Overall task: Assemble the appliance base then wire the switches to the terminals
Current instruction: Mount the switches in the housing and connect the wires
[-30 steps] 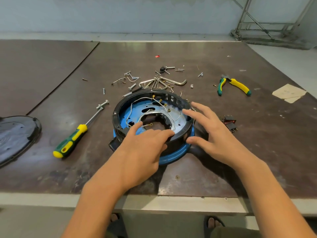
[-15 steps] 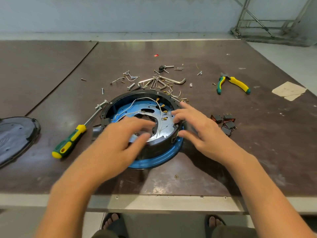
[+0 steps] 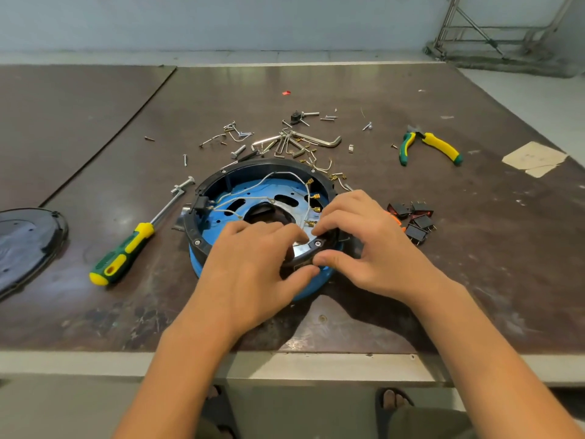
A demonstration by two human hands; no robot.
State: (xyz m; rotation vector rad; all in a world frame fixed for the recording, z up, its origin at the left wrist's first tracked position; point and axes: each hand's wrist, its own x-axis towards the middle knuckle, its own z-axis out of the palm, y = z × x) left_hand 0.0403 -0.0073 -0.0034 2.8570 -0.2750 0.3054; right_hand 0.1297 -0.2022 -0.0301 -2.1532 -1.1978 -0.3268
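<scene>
The round appliance base (image 3: 221, 185), a black ring over a blue shell, lies open side up in the middle of the table. White wires (image 3: 262, 179) with brass terminals (image 3: 315, 196) run around its inside. My left hand (image 3: 253, 267) grips the near rim, fingers over the inner metal plate and thumb on the outer wall. My right hand (image 3: 370, 242) holds the same rim from the right, fingers curled inside near the terminals, thumb outside. Several black rocker switches (image 3: 414, 217) lie just right of the base.
A green-yellow screwdriver (image 3: 126, 251) lies left of the base, green-yellow pliers (image 3: 427, 144) at the back right. Hex keys, screws and clips (image 3: 285, 141) are scattered behind the base. A black cover (image 3: 28, 242) sits at the left edge, a paper scrap (image 3: 535, 158) far right.
Both hands have turned the base on the table and shifted it slightly left. They have come together on its near right rim, and the black connector now sits at the left.
</scene>
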